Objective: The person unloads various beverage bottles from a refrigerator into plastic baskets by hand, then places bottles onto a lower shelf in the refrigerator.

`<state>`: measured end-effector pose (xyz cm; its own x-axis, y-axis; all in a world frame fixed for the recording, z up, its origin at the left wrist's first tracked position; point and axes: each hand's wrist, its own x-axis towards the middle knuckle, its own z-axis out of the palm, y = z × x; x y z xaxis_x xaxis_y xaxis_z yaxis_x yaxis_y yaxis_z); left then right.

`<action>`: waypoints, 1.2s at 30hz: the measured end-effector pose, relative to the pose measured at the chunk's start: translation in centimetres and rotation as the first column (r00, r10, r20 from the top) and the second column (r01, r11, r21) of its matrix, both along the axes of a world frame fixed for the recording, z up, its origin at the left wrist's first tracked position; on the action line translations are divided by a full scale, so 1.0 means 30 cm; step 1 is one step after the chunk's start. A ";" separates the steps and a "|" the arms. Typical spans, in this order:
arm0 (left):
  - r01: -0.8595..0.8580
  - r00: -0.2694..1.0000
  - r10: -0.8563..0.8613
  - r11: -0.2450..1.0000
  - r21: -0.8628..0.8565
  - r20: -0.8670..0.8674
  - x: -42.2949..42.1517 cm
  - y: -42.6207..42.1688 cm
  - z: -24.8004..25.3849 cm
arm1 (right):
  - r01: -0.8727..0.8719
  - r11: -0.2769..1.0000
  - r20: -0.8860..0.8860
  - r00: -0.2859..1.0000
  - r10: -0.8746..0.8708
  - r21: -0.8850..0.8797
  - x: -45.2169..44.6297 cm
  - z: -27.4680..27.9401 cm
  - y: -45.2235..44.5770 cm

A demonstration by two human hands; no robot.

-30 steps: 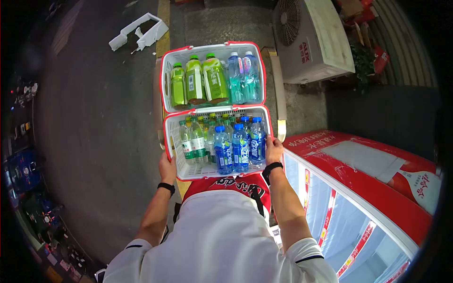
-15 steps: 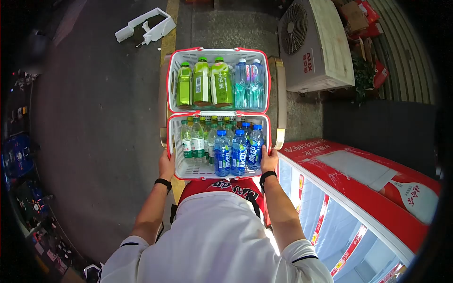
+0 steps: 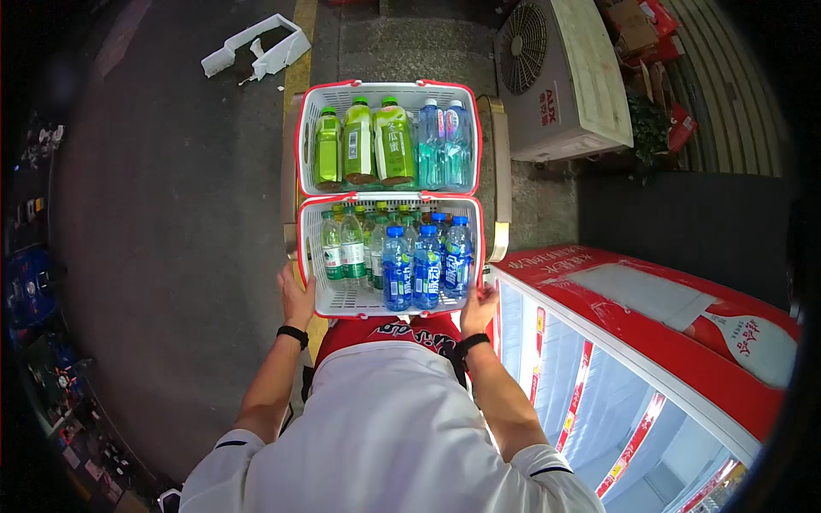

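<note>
A white shopping basket with a red rim (image 3: 338, 301) is right in front of my body. Inside stand several blue-capped drink bottles (image 3: 427, 272) and several green-labelled water bottles (image 3: 352, 253). My left hand (image 3: 297, 296) is at its left wall, thumb by the rim and fingers outside. At the near right corner, my right hand (image 3: 480, 309) has its fingers bent against the basket. Beyond it, a second basket (image 3: 303, 141) holds three green-capped bottles (image 3: 359, 144) and two clear bottles with bluish-green contents (image 3: 443, 147). The hidden undersides of my fingers cannot be made out.
Beige rails (image 3: 501, 184) flank the baskets. An air-conditioner unit (image 3: 560, 81) stands at the far right, with cardboard and plants behind. A lit red drinks fridge (image 3: 629, 295) is close on my right. Broken white foam (image 3: 261, 50) lies on the dark ground at the far left.
The baskets appear slightly further left and up in view. My right hand has slid back along the near basket toward its front corner. My left hand's fingers sit a little looser.
</note>
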<state>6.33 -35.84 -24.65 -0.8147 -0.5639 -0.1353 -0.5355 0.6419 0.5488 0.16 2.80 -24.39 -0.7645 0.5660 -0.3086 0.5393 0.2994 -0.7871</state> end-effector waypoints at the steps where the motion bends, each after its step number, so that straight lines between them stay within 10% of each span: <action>1: 0.069 0.994 -0.085 0.973 -0.220 -0.062 -0.032 0.024 0.068 | -0.033 0.999 0.030 0.999 0.034 -0.013 0.044 -0.034 -0.001; 3: 0.183 0.976 -0.198 0.971 -0.156 -0.086 -0.072 0.061 0.167 | 0.002 0.998 0.131 0.991 0.007 -0.067 0.094 -0.083 -0.006; 5: 0.300 0.944 -0.309 0.950 -0.093 -0.117 -0.058 0.106 0.126 | 0.227 0.710 0.526 0.819 0.232 -0.666 0.058 0.061 -0.057; 6: 0.288 0.955 -0.297 0.909 0.300 -0.015 -0.027 0.139 0.010 | 0.226 0.710 0.523 0.820 0.231 -0.667 0.057 0.061 -0.069; 9: -0.263 0.815 -0.359 0.470 0.843 0.454 -0.093 0.267 0.003 | 0.258 0.648 0.555 0.774 0.306 -0.717 0.048 0.034 -0.100; 16: 0.155 0.874 -0.436 0.669 0.727 0.214 -0.120 0.428 -0.109 | 0.306 0.709 0.468 0.883 0.038 -0.635 0.037 -0.008 -0.172; 24: 0.165 0.906 -0.358 0.788 0.594 0.224 -0.276 0.407 -0.060 | 0.353 0.486 0.422 0.906 0.037 -0.799 0.046 -0.048 -0.186; 26: 0.065 0.728 -0.499 0.733 0.677 0.470 -0.281 0.382 0.009 | 0.425 0.453 0.477 0.879 0.000 -0.784 0.064 -0.006 -0.173; 29: -0.394 0.766 -0.351 0.407 0.824 0.539 -0.194 0.386 0.007 | 0.550 0.460 0.546 0.823 -0.157 -0.696 0.045 -0.003 -0.148; 31: -0.495 0.762 -0.336 0.246 0.833 0.553 -0.142 0.381 -0.061 | 0.399 0.448 0.292 0.911 -0.290 -0.800 0.025 -0.106 -0.114; 33: -0.568 0.766 -0.318 0.072 0.820 0.558 -0.145 0.377 -0.157 | 0.505 0.392 0.432 0.862 -0.264 -0.769 -0.030 -0.040 -0.113; 36: -0.628 0.765 -0.290 -0.133 0.767 0.575 -0.131 0.405 -0.162 | 0.359 0.650 0.359 0.923 -0.140 -0.670 -0.042 0.054 -0.116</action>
